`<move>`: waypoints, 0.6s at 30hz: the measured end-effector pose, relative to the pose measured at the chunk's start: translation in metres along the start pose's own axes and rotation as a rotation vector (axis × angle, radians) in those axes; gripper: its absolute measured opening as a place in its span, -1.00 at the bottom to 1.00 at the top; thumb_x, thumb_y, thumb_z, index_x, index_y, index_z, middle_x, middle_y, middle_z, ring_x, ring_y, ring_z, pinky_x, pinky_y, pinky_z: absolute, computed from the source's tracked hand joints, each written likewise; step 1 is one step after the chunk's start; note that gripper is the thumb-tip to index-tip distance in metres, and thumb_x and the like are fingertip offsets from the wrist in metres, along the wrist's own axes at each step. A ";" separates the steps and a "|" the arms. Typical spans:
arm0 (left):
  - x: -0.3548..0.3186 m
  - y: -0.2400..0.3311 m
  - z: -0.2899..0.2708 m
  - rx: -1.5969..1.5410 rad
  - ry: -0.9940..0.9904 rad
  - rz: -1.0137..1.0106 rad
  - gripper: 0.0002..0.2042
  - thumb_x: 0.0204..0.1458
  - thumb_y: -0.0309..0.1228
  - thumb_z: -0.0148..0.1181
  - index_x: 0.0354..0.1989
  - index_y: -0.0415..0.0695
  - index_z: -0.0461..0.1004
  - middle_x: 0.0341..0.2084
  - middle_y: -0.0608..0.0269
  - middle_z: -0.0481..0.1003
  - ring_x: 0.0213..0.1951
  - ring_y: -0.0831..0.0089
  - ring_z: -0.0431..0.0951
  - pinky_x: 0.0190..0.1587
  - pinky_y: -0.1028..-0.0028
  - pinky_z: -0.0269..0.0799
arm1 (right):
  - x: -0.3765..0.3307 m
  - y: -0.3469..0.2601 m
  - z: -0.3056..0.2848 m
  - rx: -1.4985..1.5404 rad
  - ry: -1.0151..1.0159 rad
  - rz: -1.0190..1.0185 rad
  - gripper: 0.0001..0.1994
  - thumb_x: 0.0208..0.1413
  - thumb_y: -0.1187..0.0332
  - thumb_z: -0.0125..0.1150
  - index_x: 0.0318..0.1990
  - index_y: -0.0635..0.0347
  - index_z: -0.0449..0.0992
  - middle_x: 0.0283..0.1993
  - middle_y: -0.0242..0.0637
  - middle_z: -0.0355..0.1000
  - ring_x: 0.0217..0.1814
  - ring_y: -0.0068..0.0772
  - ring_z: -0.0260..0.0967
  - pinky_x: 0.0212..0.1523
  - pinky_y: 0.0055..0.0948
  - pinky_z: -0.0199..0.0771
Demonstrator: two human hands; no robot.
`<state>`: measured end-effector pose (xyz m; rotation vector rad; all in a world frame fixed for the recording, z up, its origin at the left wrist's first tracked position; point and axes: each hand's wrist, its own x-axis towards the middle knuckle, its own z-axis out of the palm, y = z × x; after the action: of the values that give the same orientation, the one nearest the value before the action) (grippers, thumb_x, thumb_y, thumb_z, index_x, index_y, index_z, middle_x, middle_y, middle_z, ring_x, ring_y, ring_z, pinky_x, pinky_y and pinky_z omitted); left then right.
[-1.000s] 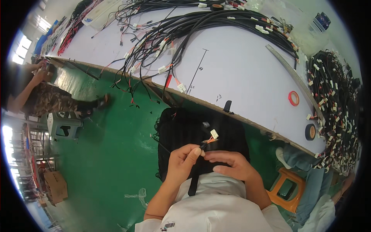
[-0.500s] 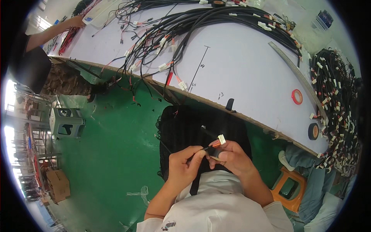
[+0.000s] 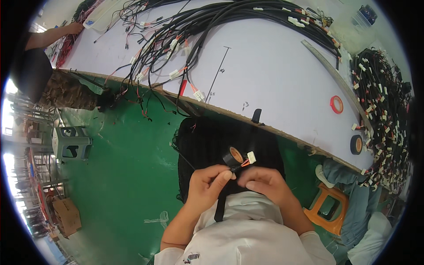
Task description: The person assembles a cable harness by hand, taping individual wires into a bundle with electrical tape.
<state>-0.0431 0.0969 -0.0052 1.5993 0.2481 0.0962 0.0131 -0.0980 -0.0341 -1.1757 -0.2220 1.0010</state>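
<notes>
My left hand (image 3: pixel 206 185) pinches a black-sheathed cable (image 3: pixel 237 168) between thumb and forefinger above my lap. Short orange and red wires come out of its end into a white connector (image 3: pixel 251 157). A roll of black tape (image 3: pixel 232 156) stands against the cable just beyond my left fingertips. Close to the right of the cable is my right hand (image 3: pixel 264 181), its fingers bent and blurred. Whether they hold anything cannot be made out. A black cloth (image 3: pixel 207 137) lies beneath the hands.
Ahead runs a white table (image 3: pixel 265 79) bearing a bundle of black cables (image 3: pixel 212 17), a red tape roll (image 3: pixel 336 104) and another black tape roll (image 3: pixel 356 144). Many connectors hang in a heap at right (image 3: pixel 382 119). An orange stool (image 3: pixel 327 207) stands right; another person's arm (image 3: pixel 55 36) reaches in far left.
The black tape roll, previously down between my hands, now stands above the cable. My right hand has drawn away from the connector and lowered slightly. My left hand keeps its pinch.
</notes>
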 end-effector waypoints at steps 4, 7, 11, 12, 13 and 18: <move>-0.001 -0.003 -0.006 -0.155 -0.193 -0.223 -0.79 0.14 -0.32 0.09 -0.42 -0.20 0.52 -0.67 0.53 0.29 -0.59 0.76 0.15 -0.57 0.67 0.01 | 0.023 -0.003 0.012 0.099 0.064 -0.222 -0.55 -0.07 0.65 0.10 0.07 0.37 0.32 0.21 -0.08 0.21 0.17 -0.33 0.22 0.19 -0.36 0.17; -0.004 -0.002 -0.007 -0.236 -0.248 -0.289 -0.77 0.14 -0.30 0.08 -0.42 -0.20 0.52 -0.69 0.54 0.27 -0.61 0.76 0.13 -0.58 0.66 0.00 | 0.044 -0.018 0.010 0.231 -0.131 -0.319 -0.13 -0.14 0.52 0.22 0.35 0.27 -0.13 0.34 -0.03 0.01 0.25 -0.23 0.13 0.23 -0.27 0.10; -0.005 0.000 -0.011 -0.290 -0.270 -0.367 -0.74 0.12 -0.27 0.10 -0.46 -0.22 0.50 -0.68 0.50 0.31 -0.63 0.74 0.12 -0.58 0.66 -0.01 | 0.043 -0.025 -0.001 -0.148 -0.206 -0.377 -0.47 -0.18 0.43 0.27 0.06 0.29 0.41 0.02 -0.16 0.27 -0.06 -0.41 0.25 -0.07 -0.44 0.26; -0.006 0.000 -0.010 -0.252 -0.255 -0.318 -0.78 0.13 -0.32 0.10 -0.44 -0.21 0.51 -0.70 0.52 0.27 -0.63 0.74 0.14 -0.59 0.67 0.01 | 0.044 -0.025 0.005 -0.137 -0.144 -0.420 -0.71 -0.22 0.45 0.23 -0.23 0.30 0.54 -0.16 -0.24 0.27 -0.19 -0.45 0.24 -0.19 -0.46 0.27; -0.007 0.001 -0.005 -0.098 -0.188 -0.222 -0.79 0.11 -0.34 0.12 -0.45 -0.23 0.50 -0.70 0.49 0.31 -0.63 0.75 0.16 -0.60 0.66 0.03 | 0.042 -0.022 0.005 -0.135 -0.142 -0.420 -0.71 -0.22 0.45 0.23 -0.23 0.30 0.54 -0.16 -0.24 0.27 -0.19 -0.45 0.24 -0.19 -0.46 0.27; -0.005 -0.002 0.017 0.381 0.136 0.313 -0.95 -0.07 -0.53 0.21 -0.50 -0.23 0.50 -0.74 0.26 0.39 -0.74 0.53 0.30 -0.67 0.55 0.17 | 0.033 -0.015 0.026 -0.431 0.224 -0.517 -0.83 -0.25 0.52 0.11 -0.40 0.30 0.48 -0.32 -0.20 0.33 -0.32 -0.38 0.30 -0.30 -0.49 0.31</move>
<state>-0.0449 0.0794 -0.0074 2.0055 0.1228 0.4216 0.0238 -0.0571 -0.0220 -1.5070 -0.5506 0.3680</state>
